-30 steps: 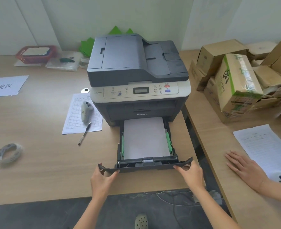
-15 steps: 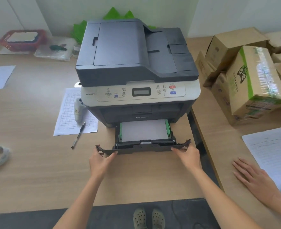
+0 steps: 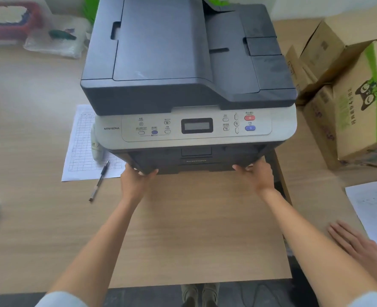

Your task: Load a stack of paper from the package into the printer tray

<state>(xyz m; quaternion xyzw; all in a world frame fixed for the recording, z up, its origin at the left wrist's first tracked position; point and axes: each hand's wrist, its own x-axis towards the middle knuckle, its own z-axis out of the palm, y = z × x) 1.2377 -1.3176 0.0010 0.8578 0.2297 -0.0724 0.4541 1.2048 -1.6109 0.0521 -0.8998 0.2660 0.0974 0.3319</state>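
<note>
A dark grey and white printer (image 3: 187,89) stands on the wooden table (image 3: 194,229). Its paper tray (image 3: 194,166) sits flush in the printer's base, and the paper inside is hidden. My left hand (image 3: 134,180) presses on the tray front's left corner. My right hand (image 3: 257,176) presses on its right corner. Both hands touch the tray's front edge with fingers curled around it.
A printed form (image 3: 83,147) with a pen (image 3: 99,180) and a small white device lies left of the printer. Cardboard boxes (image 3: 355,103) are stacked on the right. Another person's hand (image 3: 358,244) rests on the right table beside a sheet (image 3: 373,207). A red basket (image 3: 8,21) sits far left.
The tray, pulled out with white paper showing, has slid fully into the printer under both hands. My view has moved closer to the printer.
</note>
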